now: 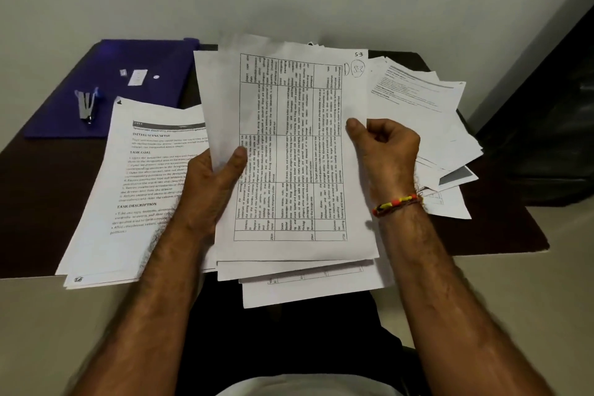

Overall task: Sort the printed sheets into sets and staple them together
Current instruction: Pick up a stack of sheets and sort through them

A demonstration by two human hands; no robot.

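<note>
I hold a stack of printed sheets (291, 151) upright over the table's near edge; its top page carries a table printed sideways and a handwritten mark at the top right corner. My left hand (213, 183) grips the stack's left edge, thumb on the front. My right hand (382, 151) pinches the right edge of the top sheet with curled fingers. More sheets (308, 283) fan out under the stack's bottom. A silver stapler (86, 106) lies on a blue folder (135, 55) at the far left.
A text-page pile (135, 190) lies left of my hands on the dark table (38, 170). A loose heap of sheets (427, 119) spreads on the right. Small white slips (137, 77) sit on the folder. A grey wall stands behind.
</note>
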